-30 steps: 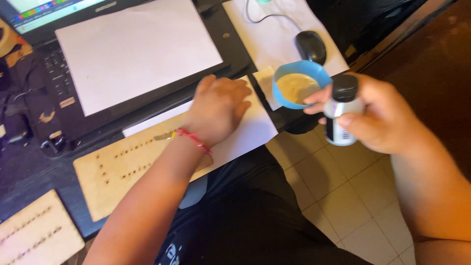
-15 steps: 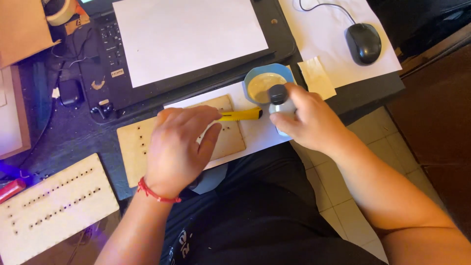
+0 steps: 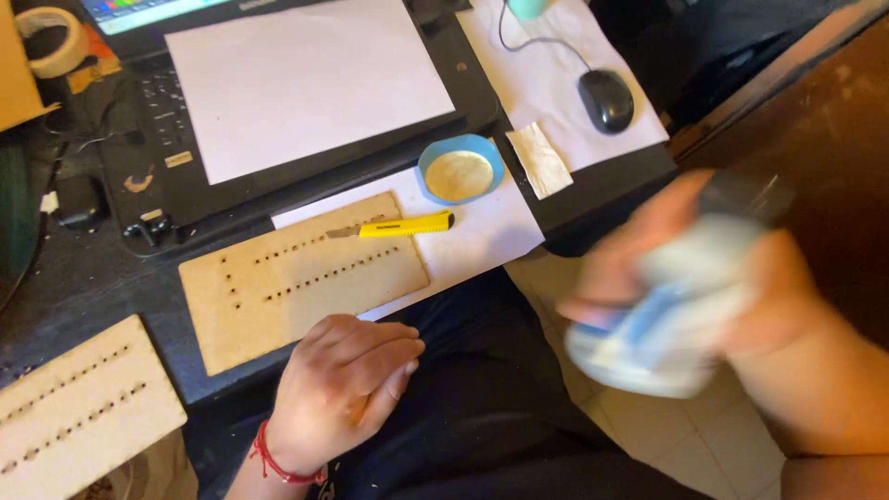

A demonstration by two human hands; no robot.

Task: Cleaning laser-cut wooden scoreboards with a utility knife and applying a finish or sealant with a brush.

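My right hand (image 3: 704,278) is off the desk's right side, blurred by motion, gripped around a white and blue bottle (image 3: 662,319) with a dark cap. My left hand (image 3: 343,384) rests with curled fingers at the desk's front edge, holding nothing, just below a thin wooden board (image 3: 296,278) with rows of small holes. A yellow utility knife (image 3: 394,226) lies across the board's upper right corner. A small blue bowl (image 3: 460,168) with pale liquid stands on white paper beyond the knife.
A laptop (image 3: 157,176) covered by a white sheet (image 3: 310,79) fills the back of the desk. A black mouse (image 3: 607,99) sits at the back right. A second holed board (image 3: 79,407) lies front left, a tape roll (image 3: 51,37) back left.
My right hand pulled the bottle away from the bowl to the right, off the desk. My left hand left the knife on the board and drew back to the front edge.
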